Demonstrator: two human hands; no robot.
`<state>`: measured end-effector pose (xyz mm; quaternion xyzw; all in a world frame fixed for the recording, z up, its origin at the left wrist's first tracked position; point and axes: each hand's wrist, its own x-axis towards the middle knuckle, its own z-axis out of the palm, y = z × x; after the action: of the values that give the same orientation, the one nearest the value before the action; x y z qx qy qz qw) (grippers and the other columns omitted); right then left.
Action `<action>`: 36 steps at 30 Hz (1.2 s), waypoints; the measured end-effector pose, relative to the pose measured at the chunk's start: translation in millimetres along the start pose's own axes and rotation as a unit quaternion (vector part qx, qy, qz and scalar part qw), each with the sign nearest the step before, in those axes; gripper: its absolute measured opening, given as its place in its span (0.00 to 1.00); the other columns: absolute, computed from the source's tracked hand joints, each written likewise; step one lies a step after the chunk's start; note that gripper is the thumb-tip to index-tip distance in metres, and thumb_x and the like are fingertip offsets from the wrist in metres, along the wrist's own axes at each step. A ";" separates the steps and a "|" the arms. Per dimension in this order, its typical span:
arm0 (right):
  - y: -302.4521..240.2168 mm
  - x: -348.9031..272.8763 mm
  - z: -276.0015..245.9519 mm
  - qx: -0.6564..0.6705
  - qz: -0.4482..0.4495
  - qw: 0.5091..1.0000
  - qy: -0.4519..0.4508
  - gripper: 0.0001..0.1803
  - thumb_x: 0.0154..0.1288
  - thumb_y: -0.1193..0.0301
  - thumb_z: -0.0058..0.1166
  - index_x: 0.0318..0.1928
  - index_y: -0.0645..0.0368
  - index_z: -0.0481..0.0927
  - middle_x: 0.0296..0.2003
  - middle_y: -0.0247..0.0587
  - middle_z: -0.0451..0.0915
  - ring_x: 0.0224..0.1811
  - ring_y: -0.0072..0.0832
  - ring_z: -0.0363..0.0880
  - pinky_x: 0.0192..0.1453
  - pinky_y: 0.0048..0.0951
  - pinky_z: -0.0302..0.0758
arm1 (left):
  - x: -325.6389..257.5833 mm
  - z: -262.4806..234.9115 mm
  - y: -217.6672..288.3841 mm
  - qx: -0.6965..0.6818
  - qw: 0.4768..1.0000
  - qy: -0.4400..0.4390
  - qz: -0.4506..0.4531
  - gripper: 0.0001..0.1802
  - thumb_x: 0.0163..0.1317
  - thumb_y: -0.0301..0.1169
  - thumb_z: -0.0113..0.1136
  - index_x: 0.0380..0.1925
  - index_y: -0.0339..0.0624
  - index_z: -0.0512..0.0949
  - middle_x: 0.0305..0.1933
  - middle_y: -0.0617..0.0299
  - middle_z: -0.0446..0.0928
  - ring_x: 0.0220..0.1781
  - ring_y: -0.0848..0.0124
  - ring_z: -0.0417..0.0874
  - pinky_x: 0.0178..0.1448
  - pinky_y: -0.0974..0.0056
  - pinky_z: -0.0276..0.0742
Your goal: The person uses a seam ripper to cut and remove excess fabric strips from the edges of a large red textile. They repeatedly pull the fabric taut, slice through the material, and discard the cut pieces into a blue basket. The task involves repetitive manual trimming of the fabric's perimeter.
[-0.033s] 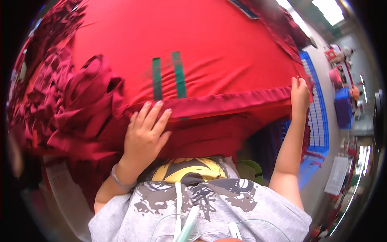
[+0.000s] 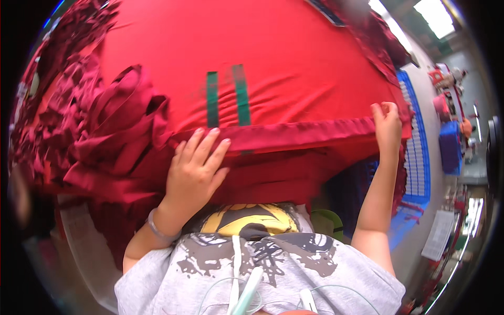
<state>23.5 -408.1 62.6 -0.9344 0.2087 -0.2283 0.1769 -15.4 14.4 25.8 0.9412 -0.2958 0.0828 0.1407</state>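
Note:
A large red cloth covers the work surface, with two dark green stripes near its middle. Along its near edge lies a long dark red strip, pulled straight. My left hand rests flat on the strip's left part, fingers spread and holding nothing. At the cloth's right corner, my right hand pinches the strip's right end. More dark red fabric hangs below the strip, in front of my body.
A heap of dark red strips is piled at the left, touching my left hand's side. A blue slatted crate stands at the right, with a white sheet below it. A green object sits near my right elbow.

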 end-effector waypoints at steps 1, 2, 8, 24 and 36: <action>-39.8 -24.7 3.3 0.083 -0.009 0.992 -0.089 0.27 0.64 0.59 0.59 0.55 0.65 0.70 0.43 0.53 0.81 0.44 0.44 0.83 0.45 0.41 0.76 | -1.3 1.4 -1.2 0.010 1.000 0.003 -0.006 0.30 0.56 0.39 0.64 0.60 0.51 0.72 0.66 0.58 0.67 0.68 0.55 0.65 0.66 0.47 0.63; -75.8 -47.2 -1.4 0.047 -0.007 0.984 -0.174 0.30 0.66 0.60 0.58 0.61 0.63 0.65 0.48 0.56 0.79 0.45 0.42 0.80 0.48 0.37 0.75 | -2.7 2.6 -1.7 0.014 1.000 0.007 -0.009 0.30 0.56 0.39 0.64 0.60 0.51 0.73 0.66 0.58 0.67 0.68 0.55 0.65 0.66 0.47 0.63; -142.5 -136.2 32.4 0.156 -0.339 0.907 -0.194 0.23 0.66 0.80 0.48 0.62 0.65 0.70 0.35 0.51 0.73 0.35 0.43 0.75 0.41 0.37 0.74 | 0.2 9.3 2.7 -0.060 0.998 0.034 -0.006 0.30 0.52 0.35 0.68 0.57 0.44 0.73 0.65 0.55 0.67 0.70 0.54 0.62 0.68 0.50 0.63; -164.5 -161.7 47.1 0.123 -0.329 0.911 -0.216 0.19 0.61 0.73 0.55 0.53 0.62 0.77 0.25 0.41 0.77 0.21 0.35 0.79 0.24 0.32 0.75 | 3.2 25.3 4.0 -0.024 0.996 0.087 -0.002 0.29 0.50 0.37 0.67 0.55 0.53 0.76 0.63 0.58 0.70 0.64 0.60 0.69 0.65 0.50 0.64; -169.6 -150.2 47.7 0.185 -0.315 0.921 -0.136 0.17 0.60 0.75 0.56 0.51 0.65 0.79 0.24 0.43 0.77 0.22 0.37 0.79 0.25 0.35 0.75 | 0.7 22.3 6.1 -0.065 0.995 0.078 -0.023 0.29 0.54 0.41 0.65 0.56 0.45 0.74 0.63 0.56 0.71 0.66 0.59 0.69 0.67 0.51 0.64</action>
<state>-21.7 -181.9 42.1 -0.9247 -0.1685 -0.1770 0.2919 -16.7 2.3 6.1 0.9273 -0.2667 0.1333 0.2261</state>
